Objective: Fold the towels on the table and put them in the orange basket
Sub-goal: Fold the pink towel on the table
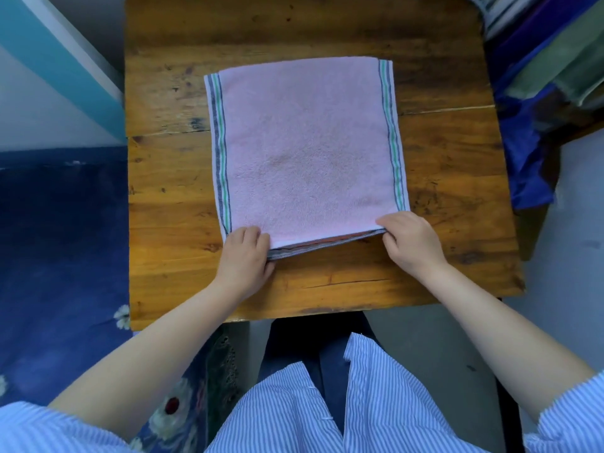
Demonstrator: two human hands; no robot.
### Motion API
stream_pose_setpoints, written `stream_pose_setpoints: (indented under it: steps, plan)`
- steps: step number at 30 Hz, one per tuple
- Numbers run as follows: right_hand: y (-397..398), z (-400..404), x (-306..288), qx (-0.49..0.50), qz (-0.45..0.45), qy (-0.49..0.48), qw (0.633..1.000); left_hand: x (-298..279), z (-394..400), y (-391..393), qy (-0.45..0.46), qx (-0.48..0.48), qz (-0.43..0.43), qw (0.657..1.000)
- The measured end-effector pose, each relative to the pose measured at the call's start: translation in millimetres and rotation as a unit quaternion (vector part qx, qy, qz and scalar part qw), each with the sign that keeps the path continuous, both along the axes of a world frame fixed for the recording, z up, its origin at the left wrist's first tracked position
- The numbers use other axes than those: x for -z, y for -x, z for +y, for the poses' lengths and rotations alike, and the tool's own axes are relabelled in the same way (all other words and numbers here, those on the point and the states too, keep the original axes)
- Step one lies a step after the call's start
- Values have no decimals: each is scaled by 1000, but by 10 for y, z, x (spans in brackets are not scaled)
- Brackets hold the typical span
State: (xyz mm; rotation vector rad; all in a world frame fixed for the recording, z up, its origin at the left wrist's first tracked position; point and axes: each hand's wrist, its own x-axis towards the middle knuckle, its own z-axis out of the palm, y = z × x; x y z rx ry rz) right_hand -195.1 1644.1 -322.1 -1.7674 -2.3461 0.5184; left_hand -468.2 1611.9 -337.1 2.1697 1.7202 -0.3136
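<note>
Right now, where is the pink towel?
In the head view the pink towel lies flat at the middle of the wooden table, its near corners pinched by the left hand and right hand.

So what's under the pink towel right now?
The wooden table. The pink towel is folded, a lower layer peeking out between both hands; anything between the layers is hidden.

Left hand point(245, 253) and right hand point(411, 241) pinch the pink towel's point(307, 152) near corners on the table point(170, 93).
</note>
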Motion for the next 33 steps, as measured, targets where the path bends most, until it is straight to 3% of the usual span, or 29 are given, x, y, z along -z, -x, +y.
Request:
stream_pose_setpoints:
  steps: [2,7,13,18,21,24,28,31,33]
  plan:
    - [2,2,6,37,3,27,999,-41,13,-46,9,-62,-53,997]
    - [-1,-11,-24,58,3,31,998,-56,16,62,-25,-89,-130,987]
    - [-55,63,-117,35,-100,132,985,-170,132,413,-4,-85,-115,990]
    - [18,212,-301,28,-171,211,962,-403,300,576,109,-33,-69,991]
    - [20,322,-452,50,-174,247,952,-528,425,662,223,-102,-153,957]
    - [40,450,-586,66,-160,300,938,-607,522,786,271,-207,-238,909]
    - [152,608,-688,102,-124,422,892,-675,594,907,363,-265,-341,825]
    - [185,791,-739,94,-115,452,879,-708,678,937,388,-258,-319,825]
    - [175,919,-734,104,-78,403,906,-702,767,924,310,-288,-304,854]
